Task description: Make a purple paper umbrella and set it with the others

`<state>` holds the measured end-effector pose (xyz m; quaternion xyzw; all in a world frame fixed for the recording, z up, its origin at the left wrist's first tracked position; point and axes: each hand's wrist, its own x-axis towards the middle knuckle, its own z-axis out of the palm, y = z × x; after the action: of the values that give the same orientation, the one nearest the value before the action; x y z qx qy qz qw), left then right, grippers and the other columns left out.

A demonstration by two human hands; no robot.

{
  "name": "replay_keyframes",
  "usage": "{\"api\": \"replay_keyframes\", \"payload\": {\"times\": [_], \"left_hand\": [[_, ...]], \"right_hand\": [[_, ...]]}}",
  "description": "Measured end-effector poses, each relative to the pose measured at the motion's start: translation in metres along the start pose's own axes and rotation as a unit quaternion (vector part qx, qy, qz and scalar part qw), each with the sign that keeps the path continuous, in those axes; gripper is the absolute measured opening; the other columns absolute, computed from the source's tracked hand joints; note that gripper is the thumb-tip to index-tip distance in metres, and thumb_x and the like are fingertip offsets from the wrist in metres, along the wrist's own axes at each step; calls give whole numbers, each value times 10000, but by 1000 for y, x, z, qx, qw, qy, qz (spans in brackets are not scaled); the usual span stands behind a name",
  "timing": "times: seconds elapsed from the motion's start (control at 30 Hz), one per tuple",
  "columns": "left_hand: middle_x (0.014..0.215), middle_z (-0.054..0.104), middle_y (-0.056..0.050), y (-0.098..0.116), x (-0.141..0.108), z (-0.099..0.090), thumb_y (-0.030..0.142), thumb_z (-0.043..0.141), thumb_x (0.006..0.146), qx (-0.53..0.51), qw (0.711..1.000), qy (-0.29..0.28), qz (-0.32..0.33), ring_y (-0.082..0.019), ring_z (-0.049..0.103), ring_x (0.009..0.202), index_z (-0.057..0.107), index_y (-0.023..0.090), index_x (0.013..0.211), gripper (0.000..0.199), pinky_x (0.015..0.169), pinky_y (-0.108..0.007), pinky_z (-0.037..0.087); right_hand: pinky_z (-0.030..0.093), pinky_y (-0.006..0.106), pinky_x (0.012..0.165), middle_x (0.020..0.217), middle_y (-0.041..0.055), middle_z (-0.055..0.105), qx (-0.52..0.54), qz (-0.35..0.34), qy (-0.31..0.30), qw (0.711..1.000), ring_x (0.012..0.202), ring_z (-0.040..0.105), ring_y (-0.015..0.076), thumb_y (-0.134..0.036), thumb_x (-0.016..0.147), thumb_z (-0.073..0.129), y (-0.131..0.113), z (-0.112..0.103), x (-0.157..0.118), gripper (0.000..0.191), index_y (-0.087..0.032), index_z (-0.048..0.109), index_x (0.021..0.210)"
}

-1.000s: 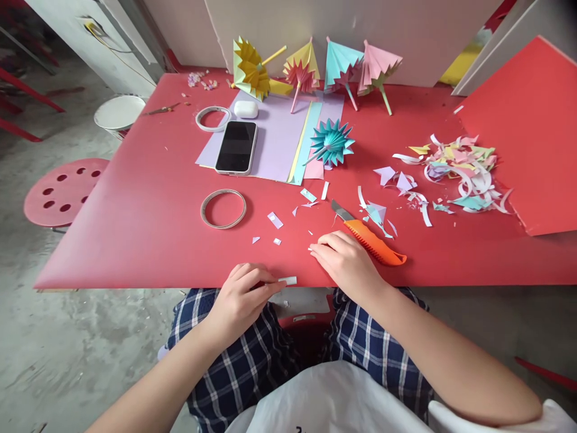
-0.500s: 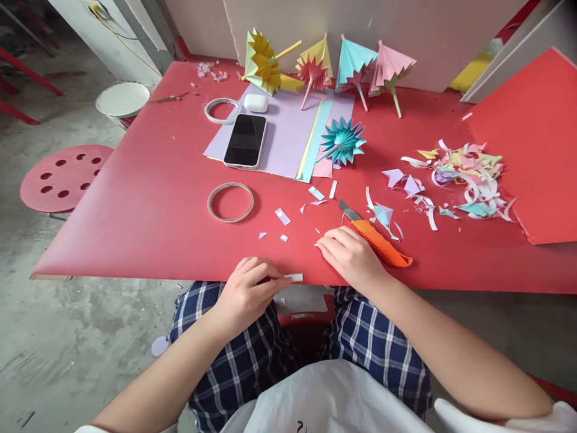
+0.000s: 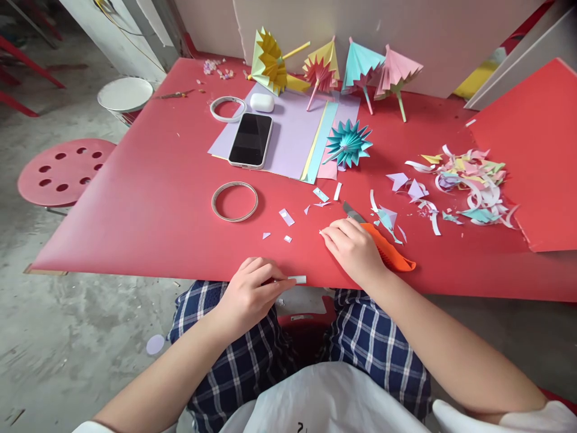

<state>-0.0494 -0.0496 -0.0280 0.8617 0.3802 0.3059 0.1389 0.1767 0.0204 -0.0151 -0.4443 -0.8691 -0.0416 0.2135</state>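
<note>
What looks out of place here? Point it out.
The orange knife lies with its blade bare, close beside the right hand, which partly hides it: an odd spot for a sharp edge. A pale purple disc lies on the floor, away from the scraps on the table.

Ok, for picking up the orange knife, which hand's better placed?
Probably the right hand: it is close to the orange knife, partly hiding it, though a white bit shows at its fingertips. The left hand is farther, by the near edge of the table, with a pale strip at its fingertips.
</note>
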Motion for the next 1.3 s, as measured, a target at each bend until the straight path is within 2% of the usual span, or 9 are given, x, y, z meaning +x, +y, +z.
{"api": "replay_keyframes", "payload": {"times": [0.2,0.3,0.43,0.63,0.8,0.93,1.03,1.17,1.3], "left_hand": [[793,613,-16,-1,-2,1,73,551,803,0,1000,-2,-2,-140,530,768,630,240,1003,272,689,-302,396],[800,613,-18,-1,-2,1,64,552,800,-2,1000,-1,-8,-140,527,776,632,236,1001,277,695,-303,392],[800,610,-19,0,-1,1,67,559,799,-5,1000,0,-4,-139,524,778,629,233,1007,275,693,-301,387],[780,609,-15,2,1,1,70,540,811,-1,1000,12,-5,-138,520,764,633,236,1000,268,679,-296,382],[778,608,-21,2,0,1,79,543,812,-2,1000,7,-4,-140,517,763,635,228,996,254,676,-296,385],[792,608,-26,2,-1,1,77,530,818,-4,1000,3,-4,-135,515,761,634,219,1003,255,686,-297,389],[798,608,-27,2,-1,1,76,528,817,-4,1000,6,-1,-133,519,766,636,212,984,241,692,-294,392],[788,604,-21,2,-1,2,89,523,821,7,1000,10,-5,-129,524,756,644,216,948,216,688,-288,396],[795,611,-22,2,-1,2,77,527,813,5,1000,13,0,-129,518,758,639,222,976,246,687,-288,398]], "right_hand": [[437,294,673,724,58,594,4,-8,-76,997,722,510,171,-87,838,457,1,-4,8,220,-159,591,680],[447,281,670,750,36,616,95,59,-33,993,725,544,158,-138,824,517,5,-7,9,141,-178,603,720],[455,251,628,769,7,627,196,148,20,969,681,578,130,-189,805,564,7,-11,12,63,-195,619,775],[439,269,755,786,35,630,139,41,38,989,784,562,152,-164,834,513,-10,9,40,137,-171,621,750],[397,291,660,714,62,583,13,-37,-42,998,698,492,164,-171,898,393,-28,25,56,285,-147,625,733],[377,313,639,755,77,583,-36,-76,-99,992,723,479,185,-55,861,383,-32,17,53,282,-138,648,913],[397,301,652,811,64,596,6,-59,-123,991,753,487,180,-75,858,418,-28,10,53,299,-167,633,1044],[424,281,674,766,38,602,88,3,-122,989,763,514,161,-211,885,450,-21,11,60,234,-212,672,960],[434,289,700,797,44,617,89,-8,-95,991,783,520,166,-131,873,424,-21,14,60,276,-197,648,1020]]}}
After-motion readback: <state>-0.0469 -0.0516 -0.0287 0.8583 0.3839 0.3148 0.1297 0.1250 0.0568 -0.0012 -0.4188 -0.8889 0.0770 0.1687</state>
